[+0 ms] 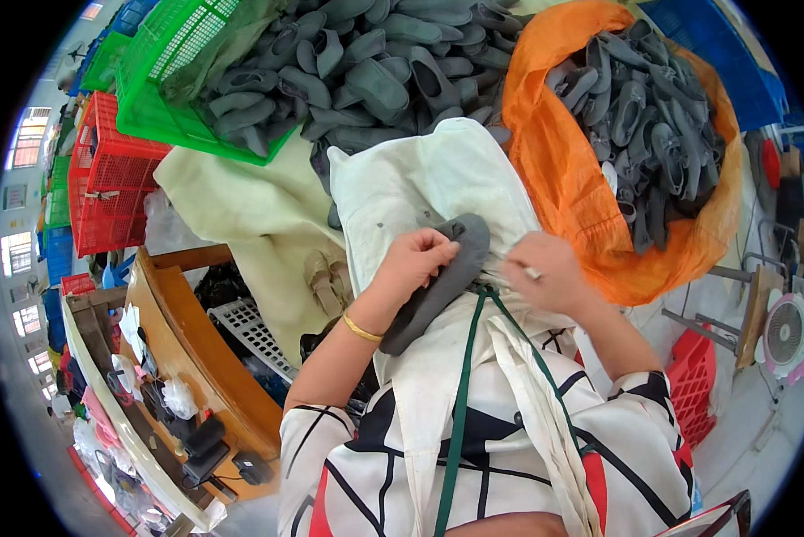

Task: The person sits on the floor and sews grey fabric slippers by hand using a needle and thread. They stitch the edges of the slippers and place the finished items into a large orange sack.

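Observation:
A grey fabric shoe lies tilted across my lap, on the white cloth. With thumb and fingertips my left hand pinches the upper edge of the shoe, near its far end. My right hand is closed just right of the shoe and apart from it, slightly smeared by motion. Whatever its fingers may hold is too small to make out. A gold bangle circles my left wrist. Dark green straps run down over my front.
Many grey shoes are heaped beyond my lap, beside a green crate. An orange sack full of similar shoes stands at the right. Left are a red crate and wooden drawer furniture; a fan stands far right.

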Motion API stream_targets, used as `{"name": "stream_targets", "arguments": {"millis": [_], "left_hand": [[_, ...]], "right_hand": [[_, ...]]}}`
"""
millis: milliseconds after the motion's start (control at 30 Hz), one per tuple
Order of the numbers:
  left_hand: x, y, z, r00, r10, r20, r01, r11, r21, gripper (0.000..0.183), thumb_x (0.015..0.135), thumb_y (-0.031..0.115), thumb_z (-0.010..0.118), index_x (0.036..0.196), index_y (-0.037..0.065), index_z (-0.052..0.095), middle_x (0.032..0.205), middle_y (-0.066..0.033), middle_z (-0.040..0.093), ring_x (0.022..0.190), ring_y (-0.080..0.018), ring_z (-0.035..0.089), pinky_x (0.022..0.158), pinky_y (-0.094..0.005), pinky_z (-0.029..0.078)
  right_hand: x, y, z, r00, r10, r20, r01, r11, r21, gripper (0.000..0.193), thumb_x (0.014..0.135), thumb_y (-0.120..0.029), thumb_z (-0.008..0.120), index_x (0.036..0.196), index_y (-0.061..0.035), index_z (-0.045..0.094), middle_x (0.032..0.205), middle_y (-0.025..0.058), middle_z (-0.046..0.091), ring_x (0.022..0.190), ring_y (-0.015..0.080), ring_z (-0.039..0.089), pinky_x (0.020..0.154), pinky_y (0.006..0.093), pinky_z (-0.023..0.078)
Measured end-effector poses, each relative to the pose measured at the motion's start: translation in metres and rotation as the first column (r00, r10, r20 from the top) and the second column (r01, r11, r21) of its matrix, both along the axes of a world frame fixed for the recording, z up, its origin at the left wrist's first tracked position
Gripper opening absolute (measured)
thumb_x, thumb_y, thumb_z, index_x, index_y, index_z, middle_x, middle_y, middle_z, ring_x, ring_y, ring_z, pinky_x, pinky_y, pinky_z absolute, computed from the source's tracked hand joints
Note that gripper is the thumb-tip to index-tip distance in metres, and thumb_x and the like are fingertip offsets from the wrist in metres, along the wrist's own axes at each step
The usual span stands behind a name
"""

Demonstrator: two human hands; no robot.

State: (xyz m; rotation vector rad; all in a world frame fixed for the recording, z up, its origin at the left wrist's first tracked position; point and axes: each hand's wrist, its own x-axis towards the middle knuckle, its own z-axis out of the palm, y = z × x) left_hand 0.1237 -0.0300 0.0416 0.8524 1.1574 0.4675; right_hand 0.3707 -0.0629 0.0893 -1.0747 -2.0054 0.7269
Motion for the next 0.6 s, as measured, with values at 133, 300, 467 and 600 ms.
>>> {"name": "stream_targets", "arguments": {"millis": [133,300,467,600], "left_hand": [[-0.005,-0.007,-0.008,0.928,0.273,0.253,-0.213,0.947,-0.24,0.014,0.092,0.02,0.068,0.088,0.006,0.065,0.083,-0.0019,0.067,0.059,-0.007,0.053,0.049,-0.0205,0.043],[0.0,-0.009,-0.004,0.868,0.402,0.29,-0.268,0.873,-0.408,0.013,0.094,0.017,0.066,0.086,0.008,0.063,0.078,-0.0016,0.066,0.059,-0.0067,0.054,0.048,-0.021,0.044],[-0.008,-0.008,0.007,0.982,0.129,0.136,-0.099,0.973,-0.208,0.016,0.094,0.018,0.065,0.084,0.007,0.061,0.072,0.0007,0.063,0.058,-0.0048,0.053,0.049,-0.0208,0.043],[-0.007,-0.019,0.008,0.979,-0.003,-0.203,0.064,0.954,0.294,0.016,0.095,0.019,0.063,0.085,0.006,0.061,0.068,0.0028,0.057,0.054,-0.0028,0.048,0.047,-0.0191,0.039]], "right_hand": [[0.054,-0.007,-0.011,0.976,-0.215,-0.027,0.143,0.732,-0.666,0.01,0.091,-0.009,0.062,0.087,-0.0004,0.063,0.077,0.0043,0.062,0.069,0.0111,0.059,0.062,0.0261,0.047],[0.046,-0.001,-0.022,0.939,-0.317,-0.135,0.104,0.634,-0.766,0.01,0.095,-0.008,0.056,0.093,-0.0005,0.063,0.084,0.0017,0.065,0.074,0.009,0.061,0.068,0.024,0.049],[-0.01,0.022,-0.022,0.999,0.014,-0.043,-0.032,0.894,-0.446,0.009,0.087,-0.005,0.061,0.095,-0.0027,0.063,0.085,0.0083,0.062,0.077,0.0211,0.064,0.068,0.0305,0.05],[-0.04,0.035,-0.024,0.954,0.053,0.296,-0.023,0.994,-0.103,0.009,0.076,-0.006,0.063,0.085,-0.0064,0.061,0.082,0.0101,0.056,0.081,0.0286,0.061,0.066,0.0373,0.05]]}}
